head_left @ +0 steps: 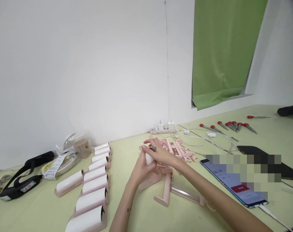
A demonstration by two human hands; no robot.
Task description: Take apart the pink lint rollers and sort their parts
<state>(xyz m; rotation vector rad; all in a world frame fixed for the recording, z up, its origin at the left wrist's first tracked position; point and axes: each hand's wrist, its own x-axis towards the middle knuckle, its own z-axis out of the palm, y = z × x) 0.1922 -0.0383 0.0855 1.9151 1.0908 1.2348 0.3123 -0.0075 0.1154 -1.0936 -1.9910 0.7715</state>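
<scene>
Upright between my hands is a small white roll, its lower part hidden by my fingers. My left hand wraps around it from the left. From the right, my right hand closes over its upper end. Just beneath and behind my hands lies a heap of pink plastic parts. Nearer to me is a pink part with a rounded end, beside a clear tube. On the left, a column of white rolls in pink holders lines the table, with one separate roll in its holder.
A phone showing a timer lies right, beside a black flat object. Several red-handled tools and white cables lie behind. A power strip sits against the wall. Left are a packaged bowl, a cup and a black strap.
</scene>
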